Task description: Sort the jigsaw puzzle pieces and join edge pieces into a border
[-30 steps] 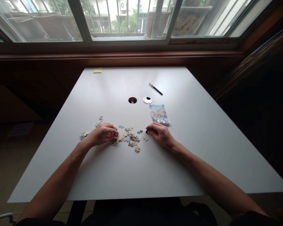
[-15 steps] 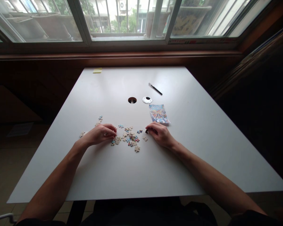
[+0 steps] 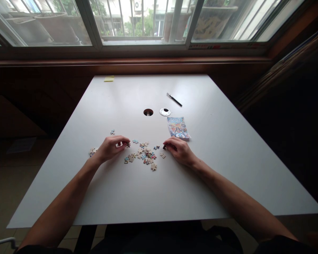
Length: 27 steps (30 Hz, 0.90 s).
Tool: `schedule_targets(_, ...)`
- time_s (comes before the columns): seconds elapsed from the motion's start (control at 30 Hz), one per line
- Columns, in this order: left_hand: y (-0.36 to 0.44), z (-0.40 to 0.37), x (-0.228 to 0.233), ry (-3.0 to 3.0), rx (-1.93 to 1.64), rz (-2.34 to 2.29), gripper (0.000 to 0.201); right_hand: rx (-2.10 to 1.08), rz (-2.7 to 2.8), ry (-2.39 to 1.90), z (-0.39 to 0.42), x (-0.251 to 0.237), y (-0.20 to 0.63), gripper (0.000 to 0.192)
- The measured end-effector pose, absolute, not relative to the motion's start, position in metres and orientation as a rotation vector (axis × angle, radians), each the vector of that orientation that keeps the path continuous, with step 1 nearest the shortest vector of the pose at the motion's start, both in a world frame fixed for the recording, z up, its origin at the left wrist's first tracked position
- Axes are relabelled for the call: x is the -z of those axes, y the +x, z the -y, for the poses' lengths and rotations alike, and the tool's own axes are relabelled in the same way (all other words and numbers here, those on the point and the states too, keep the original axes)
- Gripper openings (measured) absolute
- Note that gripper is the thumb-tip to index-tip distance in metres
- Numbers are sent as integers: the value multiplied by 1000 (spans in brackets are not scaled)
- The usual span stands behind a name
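Observation:
A loose heap of jigsaw puzzle pieces (image 3: 147,155) lies on the white table between my hands, some picture side up, others showing their plain backs. My left hand (image 3: 111,147) is closed at the heap's left side, with a small puzzle piece (image 3: 128,145) pinched at its fingertips. On the right, my right hand (image 3: 178,148) pinches a dark puzzle piece (image 3: 164,147) close to the tabletop. A colourful picture sheet (image 3: 178,127) lies just beyond that hand. Several more pieces (image 3: 93,151) sit by my left wrist, partly hidden behind it, and a small group (image 3: 112,132) lies farther back.
On the white table (image 3: 153,197) are a round cable hole (image 3: 148,112), its loose silver cover (image 3: 164,112) and a black pen (image 3: 174,99). Yellow sticky notes (image 3: 109,78) lie at the far left corner. A barred window stands behind the table.
My left hand has shifted slightly up and away from the heap, and the piece at its fingertips shows more clearly. My right hand has stayed nearly still.

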<state>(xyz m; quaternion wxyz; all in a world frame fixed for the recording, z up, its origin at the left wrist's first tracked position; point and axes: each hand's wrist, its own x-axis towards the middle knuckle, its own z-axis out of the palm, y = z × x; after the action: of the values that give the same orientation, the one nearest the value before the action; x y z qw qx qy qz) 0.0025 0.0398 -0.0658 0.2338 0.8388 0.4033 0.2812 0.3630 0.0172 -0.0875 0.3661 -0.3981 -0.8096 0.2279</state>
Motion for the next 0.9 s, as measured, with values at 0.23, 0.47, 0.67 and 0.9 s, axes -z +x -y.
schedule_targets(0.23, 5, -42, 74, 2139, -864, -1380, 20, -581, 2080, -1004, -17, 86, 362, 16)
schedule_targets(0.47, 8, -41, 71, 2317, -858, -1385, 28, -591, 2081, -1012, -17, 87, 363, 16)
schedule_targets(0.67, 4, -43, 66, 2336, -899, -1361, 15, -586, 2083, -1016, -17, 86, 363, 16)
schedule_targets(0.9, 3, -44, 73, 2356, -834, -1308, 14, -581, 2084, -1022, -17, 85, 362, 16)
